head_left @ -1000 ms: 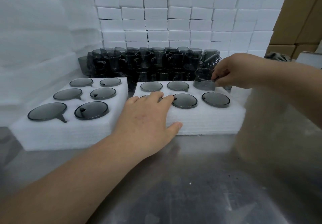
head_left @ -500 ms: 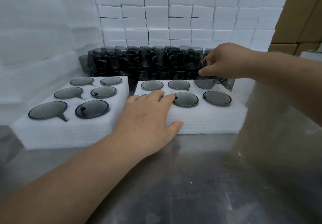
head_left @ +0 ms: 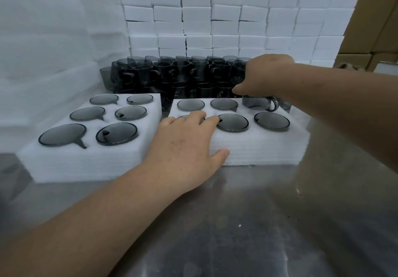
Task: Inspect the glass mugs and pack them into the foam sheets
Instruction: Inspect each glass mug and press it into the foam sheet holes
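Left foam block [head_left: 86, 164]: six smoked glass mugs seated upside down, bases flush. Left hand [head_left: 185, 147] lies flat, fingers straight, on the front left corner of the right foam block [head_left: 258, 149]. In its back right pocket one mug [head_left: 255, 102] stands half sunk, handle to the right. Right hand [head_left: 265, 76] holds it from above, fingers curled down.

Two foam sheets [head_left: 86, 164], twelve slotted mugs [head_left: 232, 122], two hands [head_left: 185, 147].

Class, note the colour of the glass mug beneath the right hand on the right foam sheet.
The mug is translucent smoky dark grey; head view shows it best.
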Tool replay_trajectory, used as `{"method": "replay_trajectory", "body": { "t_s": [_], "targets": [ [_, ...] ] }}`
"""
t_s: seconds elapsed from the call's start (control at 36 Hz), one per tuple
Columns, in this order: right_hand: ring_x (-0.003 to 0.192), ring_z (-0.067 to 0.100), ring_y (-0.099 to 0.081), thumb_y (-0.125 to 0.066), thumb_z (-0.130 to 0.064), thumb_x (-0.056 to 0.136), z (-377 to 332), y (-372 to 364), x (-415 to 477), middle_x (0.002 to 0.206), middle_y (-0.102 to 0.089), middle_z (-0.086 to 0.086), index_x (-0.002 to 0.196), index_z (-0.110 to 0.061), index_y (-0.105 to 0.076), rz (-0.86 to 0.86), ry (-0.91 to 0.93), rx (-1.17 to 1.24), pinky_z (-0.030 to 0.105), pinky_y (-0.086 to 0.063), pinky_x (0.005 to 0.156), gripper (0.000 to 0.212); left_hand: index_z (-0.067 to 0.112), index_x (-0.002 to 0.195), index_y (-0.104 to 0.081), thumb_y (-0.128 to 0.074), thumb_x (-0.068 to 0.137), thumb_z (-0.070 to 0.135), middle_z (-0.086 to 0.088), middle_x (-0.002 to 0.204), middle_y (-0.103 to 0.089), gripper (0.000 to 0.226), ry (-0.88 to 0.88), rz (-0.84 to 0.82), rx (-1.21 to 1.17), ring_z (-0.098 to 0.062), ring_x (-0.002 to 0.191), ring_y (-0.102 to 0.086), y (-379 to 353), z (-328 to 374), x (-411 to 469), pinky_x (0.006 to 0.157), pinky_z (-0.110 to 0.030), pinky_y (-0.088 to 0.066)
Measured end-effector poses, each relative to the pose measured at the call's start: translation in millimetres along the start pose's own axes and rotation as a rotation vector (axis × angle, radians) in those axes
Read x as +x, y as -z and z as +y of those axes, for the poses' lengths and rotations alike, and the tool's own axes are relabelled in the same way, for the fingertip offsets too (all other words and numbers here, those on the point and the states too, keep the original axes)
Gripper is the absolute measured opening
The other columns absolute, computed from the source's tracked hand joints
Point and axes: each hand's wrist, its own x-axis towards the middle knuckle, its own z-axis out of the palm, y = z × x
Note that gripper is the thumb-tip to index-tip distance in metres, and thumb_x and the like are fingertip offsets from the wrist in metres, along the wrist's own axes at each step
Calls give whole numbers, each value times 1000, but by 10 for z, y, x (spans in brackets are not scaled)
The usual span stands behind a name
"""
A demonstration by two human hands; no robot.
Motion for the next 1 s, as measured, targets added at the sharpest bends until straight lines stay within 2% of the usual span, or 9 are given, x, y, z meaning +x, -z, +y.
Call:
{"method": "replay_trajectory", "body": {
  "t_s": [0.14,0.33,0.56,0.72,0.81,0.86,0.92,0.94,1.0],
  "targets": [
    [59,16,-45,-47,-47,82,9,-16,12,70,-49,1,68,-19,-43,-15,7,-1,24,-27,50,32,31,141,-27,-32,79,62,9,143,-33,69,-2,3,-5,-15,120,-42,-5,-7,-5,101,-31,-23],
    [62,17,-45,-40,-54,86,30,-82,11,72,-49,2,66,-17,-46,-50,8,24,26,-26,53,42,31,140,-29,-30,77,62,10,142,-35,70,-1,9,-2,-15,119,-43,-13,-7,0,99,-31,-24],
    [59,17,-46,-41,-52,87,77,-115,-10,65,-51,3,61,-14,-50,-12,20,49,24,-28,51,47,31,140,-28,-29,76,62,10,142,-34,71,0,-1,-4,-15,119,-42,-14,-15,4,100,-31,-23],
    [62,18,-47,-37,-56,89,75,-179,-39,68,-52,4,66,-15,-56,-46,5,51,25,-30,52,51,31,140,-28,-29,76,62,10,142,-34,71,-2,-5,-4,-15,119,-42,-19,-10,6,100,-31,-23],
    [72,22,-49,-30,-61,90,74,-220,-62,71,-50,2,80,-16,-61,-97,21,26,29,-35,60,55,31,141,-28,-25,74,62,9,142,-34,74,1,-6,-1,-15,120,-42,-11,-13,6,101,-32,-24],
    [82,26,-48,-23,-63,90,78,-236,-84,80,-52,5,92,-15,-64,-124,36,33,32,-37,68,63,31,140,-28,-25,74,62,9,142,-35,74,2,-2,3,-16,119,-43,-8,-10,3,101,-32,-24],
    [96,31,-49,-18,-64,91,82,-223,-107,107,-56,14,109,-12,-62,-176,21,126,35,-38,77,71,31,140,-29,-26,74,62,9,141,-35,73,3,1,0,-16,119,-43,-9,-5,-1,100,-32,-24],
    [108,32,-49,-17,-62,92,82,-207,-123,122,-53,16,119,-10,-58,-212,0,193,37,-37,84,72,31,140,-29,-27,75,62,9,142,-35,72,2,1,0,-16,119,-43,-10,-5,1,100,-32,-24],
    [124,33,-41,-17,-55,96,89,-182,-121,139,-43,18,137,-10,-42,-265,-17,312,39,-32,99,66,31,140,-29,-27,76,62,9,143,-34,72,2,-1,2,-15,120,-42,-14,-8,6,100,-32,-23]
  ]
}}
